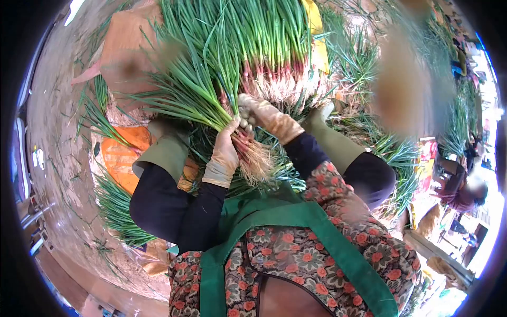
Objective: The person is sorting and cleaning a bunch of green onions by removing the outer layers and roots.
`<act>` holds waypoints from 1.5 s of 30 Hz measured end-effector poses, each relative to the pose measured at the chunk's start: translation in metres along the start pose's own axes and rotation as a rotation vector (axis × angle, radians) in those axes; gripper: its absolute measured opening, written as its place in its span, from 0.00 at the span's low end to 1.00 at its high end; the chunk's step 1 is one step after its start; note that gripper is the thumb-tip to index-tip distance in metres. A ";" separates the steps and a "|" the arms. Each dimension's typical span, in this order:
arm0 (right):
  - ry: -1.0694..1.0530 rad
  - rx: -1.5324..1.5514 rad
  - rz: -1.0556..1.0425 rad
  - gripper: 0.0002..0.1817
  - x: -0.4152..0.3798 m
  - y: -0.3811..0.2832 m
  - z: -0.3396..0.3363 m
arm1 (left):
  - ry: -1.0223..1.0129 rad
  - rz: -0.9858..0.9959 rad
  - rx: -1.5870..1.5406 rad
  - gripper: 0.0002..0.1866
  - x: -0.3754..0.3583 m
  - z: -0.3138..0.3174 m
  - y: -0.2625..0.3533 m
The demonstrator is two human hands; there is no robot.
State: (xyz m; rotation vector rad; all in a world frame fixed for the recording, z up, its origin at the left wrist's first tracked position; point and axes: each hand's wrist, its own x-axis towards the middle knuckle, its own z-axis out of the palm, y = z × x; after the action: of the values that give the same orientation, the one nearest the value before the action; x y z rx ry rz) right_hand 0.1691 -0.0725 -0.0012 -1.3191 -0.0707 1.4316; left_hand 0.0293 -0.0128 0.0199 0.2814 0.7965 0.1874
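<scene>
Left fingers [233, 124] around onion bunch [217, 114], axis diagonal, leaves [193, 100] forward-left, roots [256, 162] bodyward

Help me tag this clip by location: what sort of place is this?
Likely a produce sorting area, perhaps at a market or farm. It shows in the large heap of onion-like greens with roots on, the smaller rooted bunch in the gloved left hand, and the loose leaves littering the ground.

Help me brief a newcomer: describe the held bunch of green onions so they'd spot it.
Find the big onion pile at the picture's top. Just below it, the left hand and right hand meet at one bunch. It alone is held, its leaves slanting left while the pile's mostly point up.
</scene>
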 end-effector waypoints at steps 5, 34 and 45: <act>0.065 0.035 -0.068 0.13 0.015 0.018 0.005 | -0.082 0.028 -0.095 0.09 0.001 -0.004 -0.005; 0.299 -0.983 -0.470 0.15 -0.027 0.007 -0.091 | -0.424 0.144 -0.224 0.10 -0.022 0.022 0.024; 0.304 -1.254 -0.446 0.19 -0.001 -0.016 -0.038 | 0.078 0.067 -0.022 0.12 0.005 0.011 0.009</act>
State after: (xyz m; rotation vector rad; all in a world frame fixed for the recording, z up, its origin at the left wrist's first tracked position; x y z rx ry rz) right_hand 0.2065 -0.0892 -0.0038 -2.2961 -1.1268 0.7100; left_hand 0.0397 -0.0046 0.0270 0.2809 0.8624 0.2711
